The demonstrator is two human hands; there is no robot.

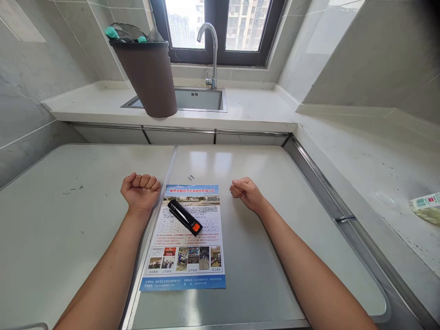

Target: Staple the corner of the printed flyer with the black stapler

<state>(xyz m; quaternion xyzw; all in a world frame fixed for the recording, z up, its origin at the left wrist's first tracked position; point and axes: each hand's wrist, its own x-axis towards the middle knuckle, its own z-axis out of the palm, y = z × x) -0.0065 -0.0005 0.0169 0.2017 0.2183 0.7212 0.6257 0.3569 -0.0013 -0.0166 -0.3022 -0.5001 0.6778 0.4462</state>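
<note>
My left hand rests as a fist with the palm side up, just left of a printed leaflet. My right hand is also curled into a fist, a little to the right of the leaflet and apart from it. No object shows in either fist. On the leaflet's upper half lies a black stapler with an orange end button, set diagonally; neither hand touches it. Two short strips of staples lie just beyond the leaflet's top edge.
A pale folding table carries these things. Behind it is a white counter with a sink, a tap and a brown bin holding bottles. A green-and-white package lies on the right counter.
</note>
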